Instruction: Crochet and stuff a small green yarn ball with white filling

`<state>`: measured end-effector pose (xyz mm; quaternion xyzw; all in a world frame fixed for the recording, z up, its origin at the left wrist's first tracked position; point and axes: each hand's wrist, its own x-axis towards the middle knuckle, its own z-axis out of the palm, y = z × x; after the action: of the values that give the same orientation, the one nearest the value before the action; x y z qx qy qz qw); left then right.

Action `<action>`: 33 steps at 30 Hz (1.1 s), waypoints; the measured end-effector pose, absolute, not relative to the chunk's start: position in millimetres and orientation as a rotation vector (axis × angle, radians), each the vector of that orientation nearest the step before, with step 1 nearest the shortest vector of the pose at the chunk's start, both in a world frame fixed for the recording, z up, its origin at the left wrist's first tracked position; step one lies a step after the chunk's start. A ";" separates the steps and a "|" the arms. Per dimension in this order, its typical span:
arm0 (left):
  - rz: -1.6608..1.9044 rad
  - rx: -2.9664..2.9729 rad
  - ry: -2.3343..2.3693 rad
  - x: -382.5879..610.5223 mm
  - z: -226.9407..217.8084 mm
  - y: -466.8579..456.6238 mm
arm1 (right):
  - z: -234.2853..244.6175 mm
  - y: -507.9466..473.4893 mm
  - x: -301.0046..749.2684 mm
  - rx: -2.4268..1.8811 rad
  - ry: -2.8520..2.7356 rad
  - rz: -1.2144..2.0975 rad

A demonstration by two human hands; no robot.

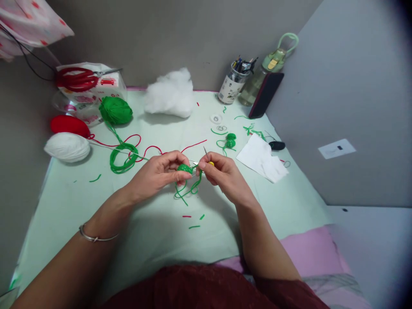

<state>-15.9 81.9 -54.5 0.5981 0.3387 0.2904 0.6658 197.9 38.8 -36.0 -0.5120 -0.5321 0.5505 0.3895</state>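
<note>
My left hand (161,172) pinches a small green crocheted piece (185,168) above the pale green table (154,240). My right hand (220,171) is closed on a crochet hook (206,159) with a yellow grip; its metal tip points at the green piece. Loose green yarn (188,189) hangs below both hands and trails left to a coil (122,158) and a green yarn ball (116,110). A silver bangle (96,236) sits on my left wrist.
At the left lie a red yarn ball (69,125) and a white one (67,147), with red scissors (77,78) on a tissue box. White stuffing (170,94), a pen jar (232,83), a bottle (267,71), a phone (266,95), a white cloth (262,158) and a small green piece (230,140) stand behind.
</note>
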 end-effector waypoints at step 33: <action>0.953 1.481 0.897 0.5 -79.4 75.8 | -39.6 35.6 177.5 -1.125 -1.157 1.747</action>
<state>0.5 75.8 -79.4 0.6258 0.3788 0.4027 0.5502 177.5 35.6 -39.6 -0.4390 -0.4514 0.6819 0.3724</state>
